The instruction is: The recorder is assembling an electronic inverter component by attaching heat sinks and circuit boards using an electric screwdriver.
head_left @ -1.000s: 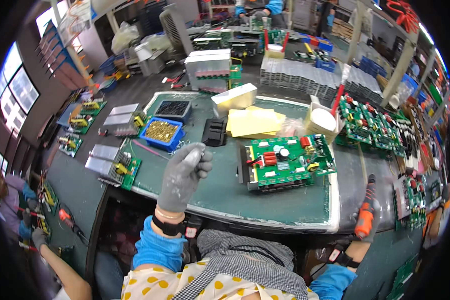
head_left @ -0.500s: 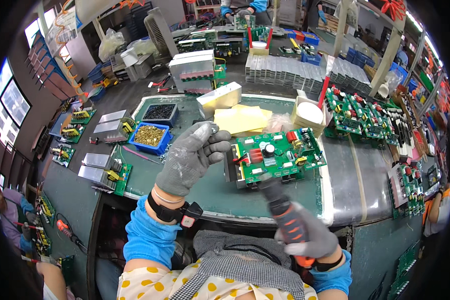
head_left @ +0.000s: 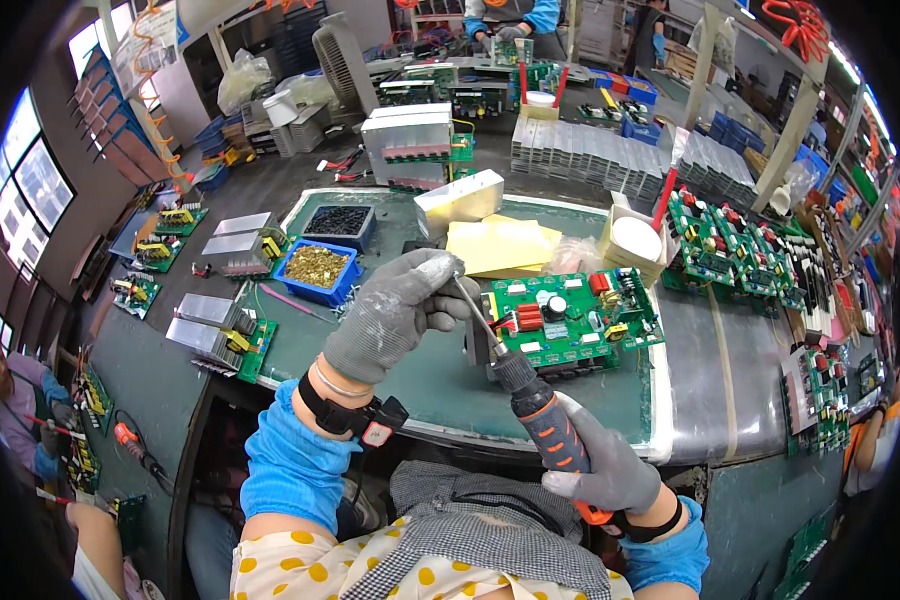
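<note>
My right hand point(head_left: 615, 465), in a grey glove, is wrapped round a black and orange electric screwdriver point(head_left: 553, 433). Its long thin bit points up and left to the fingertips of my left hand point(head_left: 390, 315). That hand, gloved too, is closed in a pinch at the bit's tip; whatever sits between the fingers is too small or hidden to name. Just right of the bit lies a green circuit board point(head_left: 570, 345) carrying red, black and white components, raised on a dark base. The screwdriver's shaft passes in front of the board's left end.
A blue bin of brass-coloured small parts point(head_left: 315, 267) and a bin of black ones point(head_left: 338, 222) stand behind my left hand. Yellow sheets point(head_left: 500, 246), a metal block point(head_left: 458, 203) and a white round container point(head_left: 635, 240) are behind the board. Finished-looking boards with heatsinks point(head_left: 210, 338) lie left.
The screwdriver has swung up and left, so its bit now meets my left fingertips. My left hand stays raised in its pinch. The whole view has shifted slightly.
</note>
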Demonstrator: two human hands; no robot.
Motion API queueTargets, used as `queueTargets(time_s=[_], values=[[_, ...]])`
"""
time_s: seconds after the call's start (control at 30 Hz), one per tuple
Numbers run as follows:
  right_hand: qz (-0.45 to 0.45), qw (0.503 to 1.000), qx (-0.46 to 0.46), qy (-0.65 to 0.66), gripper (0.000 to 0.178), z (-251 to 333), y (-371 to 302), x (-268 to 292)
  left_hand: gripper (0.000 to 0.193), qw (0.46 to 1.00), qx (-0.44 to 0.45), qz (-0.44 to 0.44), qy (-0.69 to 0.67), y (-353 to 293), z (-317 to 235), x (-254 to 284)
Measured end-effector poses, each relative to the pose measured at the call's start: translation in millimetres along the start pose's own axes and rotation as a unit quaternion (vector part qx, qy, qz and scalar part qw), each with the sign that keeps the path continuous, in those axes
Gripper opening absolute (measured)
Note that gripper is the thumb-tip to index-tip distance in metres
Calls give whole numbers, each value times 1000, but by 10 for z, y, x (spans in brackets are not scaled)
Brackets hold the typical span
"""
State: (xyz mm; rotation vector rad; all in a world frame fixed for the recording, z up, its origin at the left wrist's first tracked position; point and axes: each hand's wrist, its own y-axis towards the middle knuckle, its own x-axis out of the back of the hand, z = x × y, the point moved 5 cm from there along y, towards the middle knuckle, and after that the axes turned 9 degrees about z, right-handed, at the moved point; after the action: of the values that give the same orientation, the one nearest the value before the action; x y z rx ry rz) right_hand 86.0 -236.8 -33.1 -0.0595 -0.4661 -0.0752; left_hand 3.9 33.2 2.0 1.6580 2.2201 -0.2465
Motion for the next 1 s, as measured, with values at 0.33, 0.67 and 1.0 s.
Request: queueTargets(time_s=[0.33,0.67,1.0], values=[[74,929,-20,362,90,-205,-7,-177,29,1000,8,14,25,87,-113,-151],[41,960,-45,274,88,-339,-71,-273,24,974,71,-3,217,129,-92,-280],[-9,925,9,380,88,-501,-392,-295,32,962,62,104,247,349,-63,-791]])
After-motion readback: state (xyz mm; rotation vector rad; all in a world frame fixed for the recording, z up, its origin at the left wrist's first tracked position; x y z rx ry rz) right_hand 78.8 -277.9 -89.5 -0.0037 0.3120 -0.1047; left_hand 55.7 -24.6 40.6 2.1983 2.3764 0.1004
